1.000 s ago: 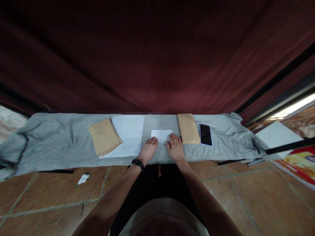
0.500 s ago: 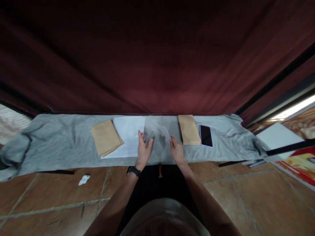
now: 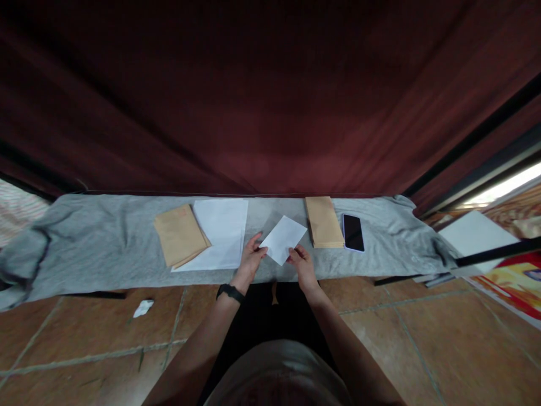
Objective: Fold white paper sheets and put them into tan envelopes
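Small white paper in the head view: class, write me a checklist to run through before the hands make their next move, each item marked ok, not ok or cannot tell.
1. Right hand gripping the small white paper: ok, thumb on top.
2. Left hand gripping it too: cannot tell; thumb at its left corner.
3. Paper layers aligned: cannot tell, too small.
4. Left brown envelopes squared up: not ok, fanned over the white sheets.
5. Phone apart from the paper: ok.

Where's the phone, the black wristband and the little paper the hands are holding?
Phone [image 3: 354, 232]: head view, middle of its dark screen.
Wristband [image 3: 231, 291]: head view, on its black strap.
Held paper [image 3: 283, 239]: head view, middle of its white face.
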{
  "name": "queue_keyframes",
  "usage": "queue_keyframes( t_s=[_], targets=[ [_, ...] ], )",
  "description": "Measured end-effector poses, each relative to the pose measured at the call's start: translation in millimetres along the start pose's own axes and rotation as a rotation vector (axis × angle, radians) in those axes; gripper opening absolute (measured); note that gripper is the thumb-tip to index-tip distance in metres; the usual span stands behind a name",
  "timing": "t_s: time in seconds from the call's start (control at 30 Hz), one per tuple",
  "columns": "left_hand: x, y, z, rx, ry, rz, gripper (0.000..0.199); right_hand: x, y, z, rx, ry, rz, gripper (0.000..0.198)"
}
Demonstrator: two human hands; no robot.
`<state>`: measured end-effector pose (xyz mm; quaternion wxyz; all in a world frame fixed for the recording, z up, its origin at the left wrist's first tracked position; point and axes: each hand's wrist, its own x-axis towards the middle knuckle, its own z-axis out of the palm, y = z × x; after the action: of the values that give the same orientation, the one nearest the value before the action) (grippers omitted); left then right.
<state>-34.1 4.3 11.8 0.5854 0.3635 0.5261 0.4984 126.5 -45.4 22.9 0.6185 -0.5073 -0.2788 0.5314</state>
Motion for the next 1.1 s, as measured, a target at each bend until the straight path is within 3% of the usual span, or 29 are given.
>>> queue_keyframes(
  t_s=[0.1, 0.23, 0.37, 0.6, 0.8, 0.9, 1.0, 1.1],
  targets=[
    [7, 0, -10, 0.134, -0.035, 0.105, 0.07, 4, -2, -7, 0.026, 0.058, 0.013, 0.037],
    [17, 0, -21, 0.255, -0.145, 0.138, 0.072, 11, -1, -18, -0.008, 0.148, 0.056, 0.041],
    [31, 2, -28, 0.352, -0.226, 0.172, 0.074, 16, 1, -29, -0.111, 0.147, 0.1, 0.043],
    [50, -2, -26, 0.391, -0.109, 0.239, 0.075, 19, 7, -35, -0.32, 0.104, 0.101, 0.033],
    [51, -5, -19, 0.406, -0.055, 0.259, 0.072, 19, -1, -37, -0.561, 0.097, 0.039, 0.012],
    [49, -2, -17, 0.429, -0.053, 0.267, 0.071, 16, -4, -36, -0.853, 0.133, -0.045, 0.011],
    [48, 0, -16, 0.491, -0.063, 0.286, 0.071, 10, -5, -36, -1.267, 0.145, -0.168, 0.024],
    [47, 2, -16, 0.538, -0.089, 0.303, 0.072, 5, -6, -35, -1.461, 0.142, -0.294, 0.033]
  ],
)
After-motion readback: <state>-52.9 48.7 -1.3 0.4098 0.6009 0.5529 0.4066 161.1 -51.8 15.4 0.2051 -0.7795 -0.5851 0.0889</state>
